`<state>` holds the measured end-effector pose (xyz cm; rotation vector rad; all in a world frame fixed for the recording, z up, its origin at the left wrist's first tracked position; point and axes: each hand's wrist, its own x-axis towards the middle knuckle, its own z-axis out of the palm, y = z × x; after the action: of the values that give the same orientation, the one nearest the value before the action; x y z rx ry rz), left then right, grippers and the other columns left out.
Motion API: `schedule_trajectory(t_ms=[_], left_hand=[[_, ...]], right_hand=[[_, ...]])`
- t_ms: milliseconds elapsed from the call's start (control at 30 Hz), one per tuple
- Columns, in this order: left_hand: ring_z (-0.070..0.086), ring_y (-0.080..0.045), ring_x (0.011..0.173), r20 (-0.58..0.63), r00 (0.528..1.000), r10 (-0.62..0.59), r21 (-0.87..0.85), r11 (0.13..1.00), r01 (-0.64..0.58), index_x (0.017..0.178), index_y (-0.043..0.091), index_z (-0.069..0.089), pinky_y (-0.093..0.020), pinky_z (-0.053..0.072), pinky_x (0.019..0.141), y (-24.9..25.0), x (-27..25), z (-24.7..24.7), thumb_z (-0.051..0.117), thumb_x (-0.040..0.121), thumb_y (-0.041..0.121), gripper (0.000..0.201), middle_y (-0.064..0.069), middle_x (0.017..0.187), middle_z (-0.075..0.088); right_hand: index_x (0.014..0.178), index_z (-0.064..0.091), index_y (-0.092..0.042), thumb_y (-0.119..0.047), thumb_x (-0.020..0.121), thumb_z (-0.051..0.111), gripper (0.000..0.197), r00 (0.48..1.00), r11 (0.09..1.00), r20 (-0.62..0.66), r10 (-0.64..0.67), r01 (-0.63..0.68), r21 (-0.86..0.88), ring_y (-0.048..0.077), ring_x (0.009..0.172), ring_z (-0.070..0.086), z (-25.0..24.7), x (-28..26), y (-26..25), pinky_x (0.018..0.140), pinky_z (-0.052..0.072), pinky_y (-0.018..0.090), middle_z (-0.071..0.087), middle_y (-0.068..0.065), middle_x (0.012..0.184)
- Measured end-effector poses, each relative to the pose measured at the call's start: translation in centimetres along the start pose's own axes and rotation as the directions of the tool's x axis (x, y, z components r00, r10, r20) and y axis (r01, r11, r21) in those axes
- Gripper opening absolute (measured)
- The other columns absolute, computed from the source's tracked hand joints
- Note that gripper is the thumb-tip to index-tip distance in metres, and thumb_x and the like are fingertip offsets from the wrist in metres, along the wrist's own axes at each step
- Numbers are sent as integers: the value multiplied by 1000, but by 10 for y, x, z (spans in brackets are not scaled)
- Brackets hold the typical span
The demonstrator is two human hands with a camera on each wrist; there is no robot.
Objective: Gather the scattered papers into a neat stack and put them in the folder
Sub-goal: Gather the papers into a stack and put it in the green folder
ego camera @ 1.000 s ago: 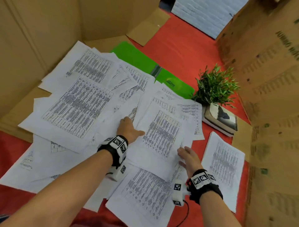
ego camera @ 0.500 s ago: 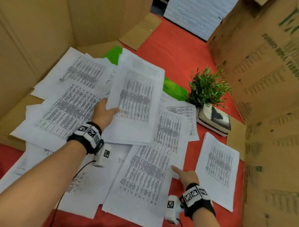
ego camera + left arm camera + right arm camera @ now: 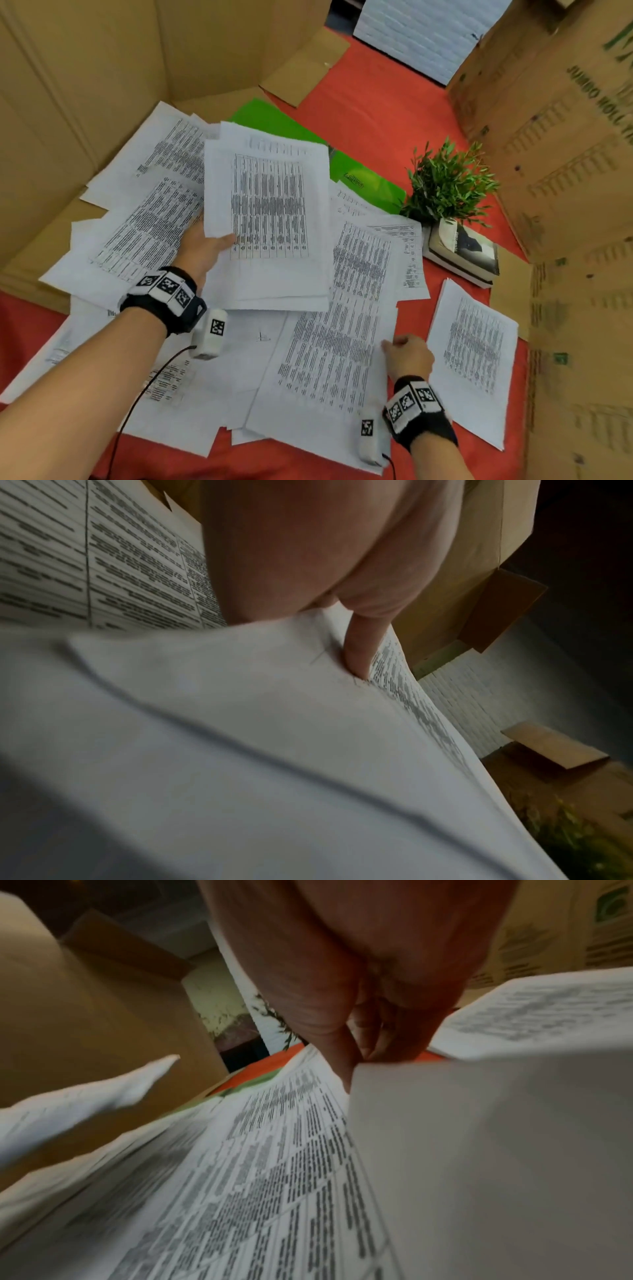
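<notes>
Left hand (image 3: 202, 248) raised, thumb clamped over its load; right hand (image 3: 409, 356) low, fingers curled, pinching.

Small leafy plant (image 3: 448, 181) on stacked books (image 3: 460, 253), cardboard boxes (image 3: 561, 144) around, red tabletop (image 3: 376, 113)

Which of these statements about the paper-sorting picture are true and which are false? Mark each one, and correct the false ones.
1. The left hand holds a bundle of sheets lifted off the pile. True.
2. The green folder lies shut on top of all the papers. False: it lies under the far edge of the papers, partly covered by them.
3. The right hand pinches the edge of a printed sheet that lies on the pile. True.
4. The small plant stands on the cardboard box. False: it stands on the red table by a book.
5. Every paper is already in one stack. False: a single sheet lies apart at the right and many others are spread about.
</notes>
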<state>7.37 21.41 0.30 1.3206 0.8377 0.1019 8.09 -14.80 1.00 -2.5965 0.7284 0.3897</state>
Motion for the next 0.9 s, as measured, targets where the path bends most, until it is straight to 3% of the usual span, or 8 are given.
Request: schedule_trajectory(t_ms=[133, 267, 400, 533, 633, 700, 800, 900], left_hand=[[57, -20, 107, -82, 997, -8, 78, 997, 14, 134, 8, 54, -30, 43, 92, -8, 7, -3, 68, 87, 5, 49, -11, 129, 62], [61, -27, 107, -238, 971, -37, 34, 998, 46, 131, 8, 57, -33, 46, 90, -6, 18, -17, 68, 87, 7, 45, -12, 125, 64], [60, -23, 102, -135, 990, -49, 57, 997, 57, 129, 8, 58, -33, 46, 86, 3, 20, -21, 70, 86, 8, 45, -7, 119, 64], [58, -21, 101, 19, 997, -70, 143, 988, 67, 128, 13, 58, -25, 46, 75, 6, 10, 3, 69, 87, 8, 43, -2, 117, 63], [60, -23, 109, 139, 985, -101, 226, 972, 68, 133, 10, 56, -31, 46, 89, -3, 0, 30, 71, 86, 11, 50, -6, 126, 64], [60, -23, 114, 200, 974, -104, 274, 961, 46, 132, 10, 57, -30, 45, 91, -9, -5, 47, 72, 85, 12, 49, -6, 124, 64], [53, -15, 117, 252, 966, -51, 370, 928, -47, 128, 18, 54, -24, 39, 94, -14, -17, 70, 70, 87, 14, 44, 3, 118, 56], [55, -17, 104, 270, 963, 16, 423, 896, -133, 121, 3, 60, -21, 41, 87, -20, -21, 82, 73, 84, 13, 41, 2, 104, 56]], right_hand=[[99, 72, -6, -27, 93, 64, 24, 996, 990, -55, -65, 57, -132, 35, 96, 66, -16, 21, -3, 78, 48, 32, 72, 19, 103], [109, 69, -5, -31, 101, 47, 35, 991, 973, -105, -85, 61, -222, 37, 98, 64, -28, 36, -10, 75, 42, 34, 68, 21, 110], [111, 61, 3, -27, 103, 45, 35, 970, 989, -194, -143, 150, 19, 38, 100, 59, -25, 59, -24, 81, 42, 38, 60, 26, 111], [84, 53, -12, -30, 85, 75, 28, 993, 948, 94, -64, 31, 317, 21, 83, 53, -6, 80, -32, 75, 42, 30, 57, 5, 83], [99, 59, -6, -40, 63, 90, 59, 982, 954, 186, -10, -47, 297, 23, 90, 61, 18, 95, -26, 90, 50, 35, 64, 7, 98], [98, 59, -8, -27, 71, 87, 44, 984, 955, 176, -11, -43, 295, 26, 94, 60, 26, 92, -30, 90, 50, 37, 64, 11, 103], [76, 56, -13, -15, 81, 76, 21, 979, 942, 119, -164, 120, 313, 24, 82, 57, 28, 78, -37, 80, 48, 38, 63, 11, 87], [74, 54, -11, -5, 84, 71, 20, 954, 878, 172, -245, 144, 456, 22, 71, 56, 27, 64, -34, 68, 49, 38, 62, 11, 77]])
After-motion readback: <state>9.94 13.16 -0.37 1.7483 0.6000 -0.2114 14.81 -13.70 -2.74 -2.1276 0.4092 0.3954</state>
